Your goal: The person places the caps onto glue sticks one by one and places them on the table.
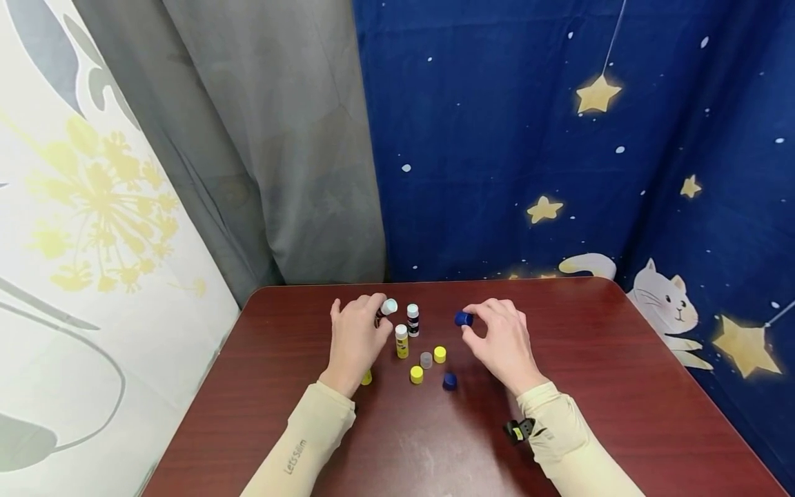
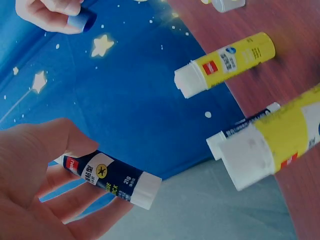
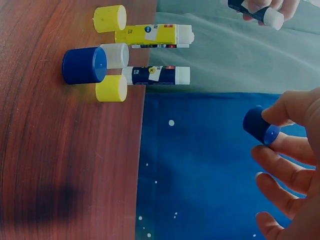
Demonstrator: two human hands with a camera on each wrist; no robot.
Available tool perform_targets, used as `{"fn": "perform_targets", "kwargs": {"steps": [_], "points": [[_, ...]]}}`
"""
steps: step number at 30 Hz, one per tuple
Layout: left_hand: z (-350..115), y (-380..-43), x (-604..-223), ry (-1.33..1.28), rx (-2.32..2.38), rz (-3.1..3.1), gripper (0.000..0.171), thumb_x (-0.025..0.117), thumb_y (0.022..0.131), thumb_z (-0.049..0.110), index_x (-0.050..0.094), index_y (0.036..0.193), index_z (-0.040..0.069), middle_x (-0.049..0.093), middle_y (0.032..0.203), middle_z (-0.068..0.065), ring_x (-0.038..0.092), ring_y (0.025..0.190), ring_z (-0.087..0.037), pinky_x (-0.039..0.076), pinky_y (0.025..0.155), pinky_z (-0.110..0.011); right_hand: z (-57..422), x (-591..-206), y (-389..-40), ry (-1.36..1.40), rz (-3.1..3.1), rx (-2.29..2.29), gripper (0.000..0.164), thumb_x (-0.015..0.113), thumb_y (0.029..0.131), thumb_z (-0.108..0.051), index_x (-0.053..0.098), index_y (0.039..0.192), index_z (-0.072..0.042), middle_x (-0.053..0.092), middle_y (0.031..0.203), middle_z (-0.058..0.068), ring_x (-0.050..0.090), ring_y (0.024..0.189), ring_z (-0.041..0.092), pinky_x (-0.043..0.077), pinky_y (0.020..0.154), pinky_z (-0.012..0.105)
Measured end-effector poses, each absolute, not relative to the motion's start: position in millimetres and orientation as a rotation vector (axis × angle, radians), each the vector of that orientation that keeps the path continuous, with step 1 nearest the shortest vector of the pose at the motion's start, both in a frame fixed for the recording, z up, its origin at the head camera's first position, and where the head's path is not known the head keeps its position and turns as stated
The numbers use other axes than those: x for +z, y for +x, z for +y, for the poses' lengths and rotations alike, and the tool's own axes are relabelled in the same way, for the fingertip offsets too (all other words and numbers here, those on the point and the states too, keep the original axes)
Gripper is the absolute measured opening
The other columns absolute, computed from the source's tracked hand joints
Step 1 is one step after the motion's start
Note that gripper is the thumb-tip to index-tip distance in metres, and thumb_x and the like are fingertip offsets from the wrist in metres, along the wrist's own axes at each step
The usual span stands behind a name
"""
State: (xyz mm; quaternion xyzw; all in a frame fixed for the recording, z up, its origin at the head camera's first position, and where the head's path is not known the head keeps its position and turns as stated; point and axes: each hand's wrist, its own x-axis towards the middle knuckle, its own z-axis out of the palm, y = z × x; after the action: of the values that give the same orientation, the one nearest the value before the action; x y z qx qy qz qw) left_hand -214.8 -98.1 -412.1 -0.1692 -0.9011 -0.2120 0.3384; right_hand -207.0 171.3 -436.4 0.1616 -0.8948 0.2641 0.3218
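My left hand (image 1: pixel 357 339) grips a navy glue stick (image 2: pixel 112 180) between thumb and fingers, held tilted with its white end toward the middle. Across from it, my right hand (image 1: pixel 504 339) pinches a dark blue cap (image 3: pixel 257 125) by thumb and fingertips, above the table. Between the hands, a second navy glue stick (image 1: pixel 413 323) stands upright, white end up. Just in front of it is a yellow glue stick (image 1: pixel 402 346), also upright. Another yellow glue stick (image 1: pixel 366 377) is mostly hidden behind my left wrist in the head view.
Loose caps sit on the brown table (image 1: pixel 596 400) between my forearms: two yellow caps (image 1: pixel 417 375), a translucent cap (image 1: pixel 426 360) and a dark blue cap (image 1: pixel 450 381). Beyond the back edge hang a grey curtain (image 1: pixel 310 172) and a blue starry curtain (image 1: pixel 484 138).
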Motion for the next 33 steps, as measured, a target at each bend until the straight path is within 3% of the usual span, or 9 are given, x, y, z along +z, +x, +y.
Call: {"fn": "perform_targets", "kwargs": {"steps": [13, 20, 25, 29, 33], "points": [[-85, -207, -415, -0.517, -0.534, -2.346, 0.028, 0.074, 0.083, 0.006, 0.069, 0.109, 0.014, 0.070, 0.101, -0.003, 0.067, 0.089, -0.019, 0.028, 0.105, -0.073, 172, -433, -206, 0.463, -2.295, 0.693, 0.031, 0.081, 0.080, -0.021, 0.077, 0.110, -0.016, 0.071, 0.097, -0.001, 0.055, 0.106, 0.024, 0.038, 0.087, 0.050], [-81, -206, -417, -0.548, -0.511, -2.326, 0.028, 0.075, 0.082, 0.004, 0.072, 0.109, 0.013, 0.068, 0.096, -0.001, 0.066, 0.082, -0.020, 0.031, 0.103, -0.073, 172, -431, -204, 0.466, -2.287, 0.704, 0.032, 0.081, 0.080, -0.021, 0.077, 0.111, -0.016, 0.071, 0.097, -0.001, 0.055, 0.106, 0.024, 0.038, 0.087, 0.049], [-80, -208, -417, -0.609, -0.502, -2.284, 0.030, 0.075, 0.079, 0.001, 0.071, 0.106, 0.013, 0.069, 0.095, -0.001, 0.067, 0.082, -0.021, 0.040, 0.102, -0.063, 170, -430, -205, 0.474, -2.250, 0.716, 0.032, 0.082, 0.079, -0.020, 0.077, 0.110, -0.016, 0.071, 0.097, -0.001, 0.055, 0.105, 0.024, 0.038, 0.085, 0.049], [-79, -209, -417, -0.646, -0.526, -2.259, 0.031, 0.074, 0.077, 0.000, 0.071, 0.106, 0.012, 0.068, 0.096, -0.001, 0.065, 0.082, -0.021, 0.055, 0.083, -0.044, 168, -428, -206, 0.486, -2.232, 0.729, 0.032, 0.082, 0.079, -0.020, 0.077, 0.110, -0.015, 0.070, 0.097, -0.002, 0.055, 0.104, 0.024, 0.039, 0.084, 0.049], [-78, -210, -416, -0.662, -0.549, -2.248, 0.029, 0.074, 0.077, 0.001, 0.070, 0.103, 0.013, 0.066, 0.092, 0.000, 0.061, 0.076, -0.017, 0.054, 0.063, -0.035, 165, -426, -207, 0.504, -2.218, 0.747, 0.032, 0.081, 0.079, -0.019, 0.077, 0.111, -0.016, 0.070, 0.098, -0.003, 0.055, 0.104, 0.024, 0.039, 0.086, 0.049]]}}
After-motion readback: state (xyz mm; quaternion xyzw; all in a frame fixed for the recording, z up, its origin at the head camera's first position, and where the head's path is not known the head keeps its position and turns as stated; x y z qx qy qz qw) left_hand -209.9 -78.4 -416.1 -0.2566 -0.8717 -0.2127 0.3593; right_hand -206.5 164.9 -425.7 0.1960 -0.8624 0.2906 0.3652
